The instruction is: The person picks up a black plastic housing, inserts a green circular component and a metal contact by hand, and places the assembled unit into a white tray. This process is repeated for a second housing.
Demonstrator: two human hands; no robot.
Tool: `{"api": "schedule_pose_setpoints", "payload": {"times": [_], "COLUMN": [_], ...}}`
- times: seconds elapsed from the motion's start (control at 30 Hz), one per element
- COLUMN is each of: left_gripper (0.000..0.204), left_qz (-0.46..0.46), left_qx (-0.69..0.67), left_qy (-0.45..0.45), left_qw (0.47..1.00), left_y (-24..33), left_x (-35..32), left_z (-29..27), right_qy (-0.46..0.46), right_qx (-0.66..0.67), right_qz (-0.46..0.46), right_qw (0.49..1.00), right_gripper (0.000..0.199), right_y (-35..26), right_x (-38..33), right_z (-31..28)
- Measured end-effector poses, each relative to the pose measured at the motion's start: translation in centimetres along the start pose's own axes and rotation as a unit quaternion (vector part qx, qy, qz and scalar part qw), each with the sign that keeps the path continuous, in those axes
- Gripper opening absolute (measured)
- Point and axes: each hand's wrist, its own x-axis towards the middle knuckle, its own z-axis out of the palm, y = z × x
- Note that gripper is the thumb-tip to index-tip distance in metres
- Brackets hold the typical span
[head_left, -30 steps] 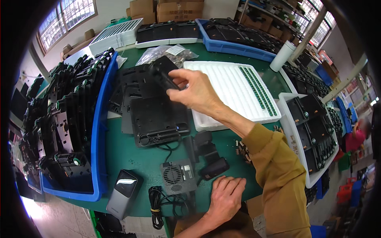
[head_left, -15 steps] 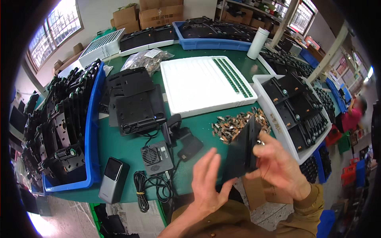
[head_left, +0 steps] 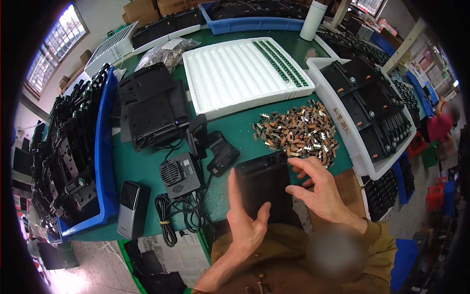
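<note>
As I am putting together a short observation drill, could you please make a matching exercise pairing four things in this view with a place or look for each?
Things:
1. Black part
2. Small loose parts
3. Foam tray
4. Grey block-shaped device

Places and looks:
A. Left of the coiled black cable
B. Between the left hand and right hand
C. White, with rows of green pieces
D. Heaped beyond the right hand

Pairs: 1-B, 2-D, 3-C, 4-A

Handwriting (head_left: 341, 122) on white bin (head_left: 356, 149), lettering (head_left: 126, 229) on grey block (head_left: 141, 210), label (head_left: 187, 165) on vented box (head_left: 175, 182)
</note>
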Motion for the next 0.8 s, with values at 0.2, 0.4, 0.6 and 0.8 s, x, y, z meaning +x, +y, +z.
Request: {"api": "schedule_pose_setpoints", "payload": {"times": [0.2, 0.4, 0.6, 0.8], "left_gripper": [0.091, 0.059, 0.058, 0.054], "left_qz": [0.010, 0.048, 0.135, 0.122], "left_qx": [0.211, 0.420, 0.399, 0.454], "left_qy": [-0.037, -0.053, -0.055, -0.052], "left_qw": [0.977, 0.905, 0.905, 0.881], "left_y": [1.4, 2.7, 2.3, 0.2], "left_x": [1.1, 1.6, 2.6, 3.8], "left_z": [-0.5, -1.2, 0.1, 0.8], "right_qy": [-0.010, -0.008, -0.021, -0.038], "right_qx": [-0.070, -0.150, -0.180, -0.124], "right_qz": [0.030, -0.045, -0.055, -0.042], "right_qw": [0.997, 0.988, 0.982, 0.991], "right_gripper": [0.055, 0.055, 0.052, 0.048], "right_y": [1.2, 2.0, 1.4, 1.4], "right_x": [0.8, 1.3, 1.5, 1.3], "right_z": [1.0, 0.8, 0.5, 0.3]}}
